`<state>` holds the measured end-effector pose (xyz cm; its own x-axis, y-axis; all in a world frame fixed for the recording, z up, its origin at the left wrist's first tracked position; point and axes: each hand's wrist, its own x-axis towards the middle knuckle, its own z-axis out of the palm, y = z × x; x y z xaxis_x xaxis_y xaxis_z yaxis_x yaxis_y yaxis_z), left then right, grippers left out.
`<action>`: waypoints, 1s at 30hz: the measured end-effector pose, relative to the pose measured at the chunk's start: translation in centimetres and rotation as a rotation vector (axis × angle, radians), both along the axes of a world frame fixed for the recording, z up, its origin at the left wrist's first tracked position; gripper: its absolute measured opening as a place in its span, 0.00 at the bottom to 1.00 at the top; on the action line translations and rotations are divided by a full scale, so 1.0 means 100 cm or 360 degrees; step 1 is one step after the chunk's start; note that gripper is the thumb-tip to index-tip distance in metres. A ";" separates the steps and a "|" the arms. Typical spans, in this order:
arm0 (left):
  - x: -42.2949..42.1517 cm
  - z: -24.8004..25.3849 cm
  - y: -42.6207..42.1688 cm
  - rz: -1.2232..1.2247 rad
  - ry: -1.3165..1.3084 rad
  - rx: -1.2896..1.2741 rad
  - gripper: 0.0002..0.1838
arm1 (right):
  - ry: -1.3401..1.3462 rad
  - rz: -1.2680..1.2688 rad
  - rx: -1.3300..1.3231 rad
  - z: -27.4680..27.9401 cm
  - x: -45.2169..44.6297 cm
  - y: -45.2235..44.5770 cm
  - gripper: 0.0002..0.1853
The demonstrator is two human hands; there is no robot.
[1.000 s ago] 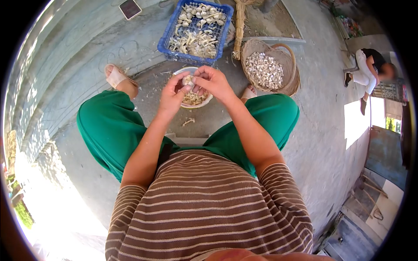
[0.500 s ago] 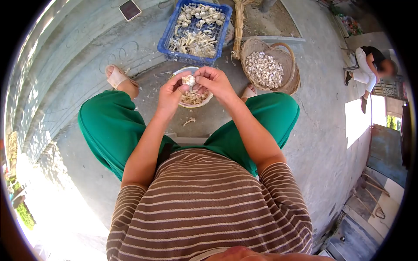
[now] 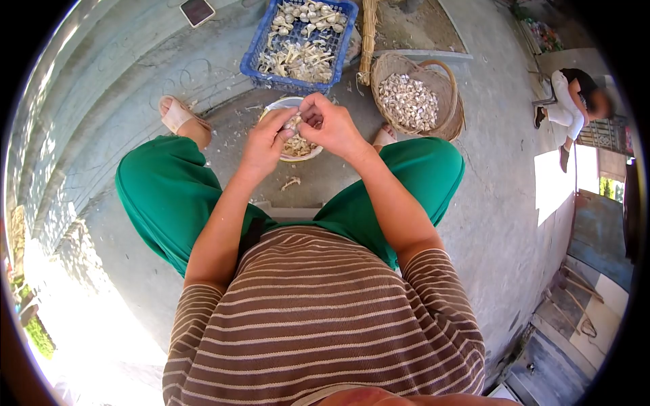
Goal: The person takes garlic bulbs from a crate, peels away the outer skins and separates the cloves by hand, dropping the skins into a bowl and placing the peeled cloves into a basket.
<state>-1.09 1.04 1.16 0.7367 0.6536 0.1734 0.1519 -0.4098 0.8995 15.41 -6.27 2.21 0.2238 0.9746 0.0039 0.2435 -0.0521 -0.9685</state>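
Observation:
My left hand (image 3: 265,142) grips a pale garlic bulb (image 3: 293,122) between thumb and fingers. From the other side, my right hand (image 3: 333,130) pinches at the same bulb, its thumb and fingertips drawn together; my fingers partly cover the bulb. Directly beneath both hands is a light-rimmed bowl (image 3: 279,104) holding garlic cloves or skins, partly hidden by the hands.
Beyond the bowl sits a blue plastic crate (image 3: 248,64) of garlic bulbs and stalks. Right of it, a wicker basket (image 3: 452,122) holds many cloves. A straw broom (image 3: 367,40) lies between them. A tablet-like object (image 3: 198,12) is upper left; another person (image 3: 574,101) sits far right.
My right hand has lifted slightly and curled inward over the garlic bulb, which is now more covered. The whole view has shifted a little.

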 end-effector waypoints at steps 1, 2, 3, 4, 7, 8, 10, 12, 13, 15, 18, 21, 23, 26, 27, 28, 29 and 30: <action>0.002 0.004 -0.005 0.0010 0.0015 0.0019 0.24 | 0.0002 -0.0001 -0.0002 -0.002 -0.001 0.000 0.13; 0.003 0.006 -0.007 0.0021 0.0028 0.0039 0.24 | 0.0052 0.0004 -0.0033 -0.004 -0.001 0.001 0.13; 0.003 0.003 -0.007 0.0020 0.0029 0.0039 0.24 | 0.0103 0.0009 -0.0064 -0.003 -0.001 0.003 0.12; 0.004 -0.003 -0.006 0.0044 -0.0009 0.0193 0.23 | 0.0105 0.0009 -0.0064 -0.002 -0.002 0.003 0.12; 0.004 -0.007 -0.008 0.0066 -0.0021 0.0342 0.22 | 0.0410 0.0039 -0.0284 -0.001 -0.004 0.003 0.09; 0.004 -0.007 -0.008 0.0066 0.0001 0.0340 0.21 | 0.0488 0.0059 -0.0268 -0.006 -0.005 0.004 0.08; 0.003 -0.011 -0.009 0.0072 0.0000 0.0382 0.20 | 0.0568 0.0067 -0.0244 -0.016 -0.007 0.004 0.07; 0.003 -0.011 -0.009 0.0082 -0.0004 0.0423 0.20 | 0.0664 0.0037 -0.0240 -0.022 -0.010 0.005 0.06; 0.003 -0.009 -0.010 0.0080 0.0004 0.0399 0.19 | 0.0664 0.0036 -0.0239 -0.023 -0.011 0.005 0.06; 0.003 -0.008 -0.010 0.0080 0.0013 0.0376 0.19 | 0.0702 -0.0035 -0.0206 -0.024 -0.014 0.004 0.06; 0.003 -0.008 -0.009 0.0074 -0.0009 0.0407 0.18 | 0.0727 -0.0031 -0.0188 -0.023 -0.015 0.002 0.04; 0.003 -0.008 -0.005 0.0141 -0.0083 0.0278 0.18 | 0.1061 0.0029 0.0071 -0.022 -0.018 0.000 0.06; 0.001 -0.003 0.001 0.0129 -0.0192 0.0141 0.18 | 0.1053 0.0030 0.0127 -0.016 -0.021 -0.001 0.08; -0.001 -0.009 0.004 0.0123 -0.0297 -0.0390 0.16 | 0.0898 0.0037 0.0180 -0.008 -0.022 -0.004 0.12; -0.001 -0.011 0.004 0.0127 -0.0295 -0.0391 0.16 | 0.0752 0.0039 0.0179 -0.007 -0.022 -0.005 0.14; -0.002 -0.013 0.004 0.0095 -0.0358 -0.0734 0.16 | 0.0754 0.0042 0.0176 -0.006 -0.021 -0.006 0.14; -0.002 -0.016 0.003 0.0061 -0.0420 -0.1076 0.16 | 0.0308 -0.0011 0.0212 -0.005 -0.021 -0.008 0.15; -0.002 -0.013 0.001 0.0064 -0.0419 -0.1079 0.16 | -0.0138 -0.0062 0.0244 -0.005 -0.021 -0.009 0.15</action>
<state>-1.25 1.16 -0.13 0.6996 0.7058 -0.1110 -0.1013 0.2518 0.9625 13.27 -7.15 1.74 0.2538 0.9517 0.1730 0.3272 0.0838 -0.9412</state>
